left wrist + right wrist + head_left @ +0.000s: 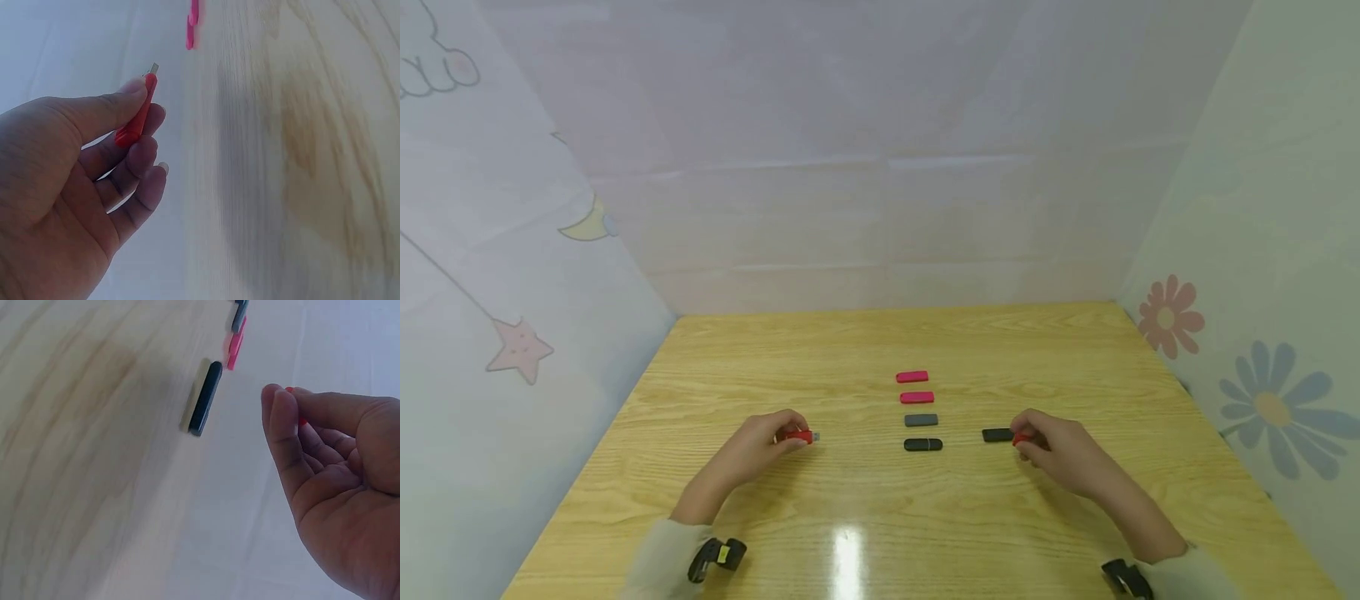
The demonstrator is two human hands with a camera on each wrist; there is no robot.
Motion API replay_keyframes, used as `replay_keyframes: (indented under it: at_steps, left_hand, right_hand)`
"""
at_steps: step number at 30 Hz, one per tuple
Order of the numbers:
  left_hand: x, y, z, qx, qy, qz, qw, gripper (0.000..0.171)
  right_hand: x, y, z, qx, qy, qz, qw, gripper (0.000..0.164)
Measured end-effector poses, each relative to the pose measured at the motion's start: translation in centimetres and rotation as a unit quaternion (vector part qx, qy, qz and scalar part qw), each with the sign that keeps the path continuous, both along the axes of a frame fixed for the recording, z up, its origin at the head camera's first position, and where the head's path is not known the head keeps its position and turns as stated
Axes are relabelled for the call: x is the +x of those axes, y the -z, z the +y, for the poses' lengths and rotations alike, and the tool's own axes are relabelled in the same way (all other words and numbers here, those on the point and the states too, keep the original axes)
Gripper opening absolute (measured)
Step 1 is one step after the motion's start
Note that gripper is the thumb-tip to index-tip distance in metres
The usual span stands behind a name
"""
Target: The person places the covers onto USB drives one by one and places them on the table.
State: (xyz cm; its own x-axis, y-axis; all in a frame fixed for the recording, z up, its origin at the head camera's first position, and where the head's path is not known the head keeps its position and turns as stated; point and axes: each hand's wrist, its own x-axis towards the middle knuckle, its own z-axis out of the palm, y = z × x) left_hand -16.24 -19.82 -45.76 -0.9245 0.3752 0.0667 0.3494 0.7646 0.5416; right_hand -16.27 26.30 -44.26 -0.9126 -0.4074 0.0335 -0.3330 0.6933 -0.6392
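My left hand (767, 442) pinches a red USB flash drive (139, 115) between thumb and fingers above the left part of the table. The drive's bare metal plug (817, 437) points right, toward the middle. On the right side, my right hand (1060, 446) holds a small red cap (1020, 438) at the fingertips, mostly hidden by thumb and fingers. Just left of those fingertips lies a black flash drive (997, 435); in the right wrist view this black drive (205, 400) shows apart from the hand.
A column of flash drives lies mid-table between the hands: a pink one (912, 377) at the back, another pink one (917, 397), a grey one (921, 420) and a black one (922, 445) in front. Patterned sheets (880, 208) stand around the wooden table (775, 350).
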Motion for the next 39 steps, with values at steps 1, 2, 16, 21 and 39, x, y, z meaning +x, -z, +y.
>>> replay_keyframes:
  at_steps: [1, 2, 16, 21, 39]
  left_hand:
    - [-0.1, 0.0, 0.2, 0.0, 0.003, 0.001, 1.0, 0.015]
    - [-0.2, 0.0, 0.5, 0.002, 0.006, 0.001, 1.0, 0.015]
    - [-1.0, 0.1, 4.2, 0.015, 0.038, 0.019, 0.999, 0.013]
    - [-1.0, 0.0, 5.4, 0.031, 0.042, 0.038, 0.9979, 0.015]
    - [-1.8, -0.3, 9.6, 0.051, 0.091, 0.03, 0.9941, 0.015]
  right_hand:
    - [0.0, 0.0, -0.3, 0.001, -0.002, 0.0, 1.0, 0.017]
    - [-0.1, -0.1, -0.5, 0.003, -0.006, 0.002, 1.0, 0.017]
    - [-0.9, -0.3, -3.3, -0.002, -0.035, 0.024, 0.999, 0.018]
    - [-1.3, -0.4, -4.6, -0.021, -0.055, 0.028, 0.998, 0.014]
    - [-1.8, -0.4, -8.5, -0.047, -0.086, 0.021, 0.995, 0.012]
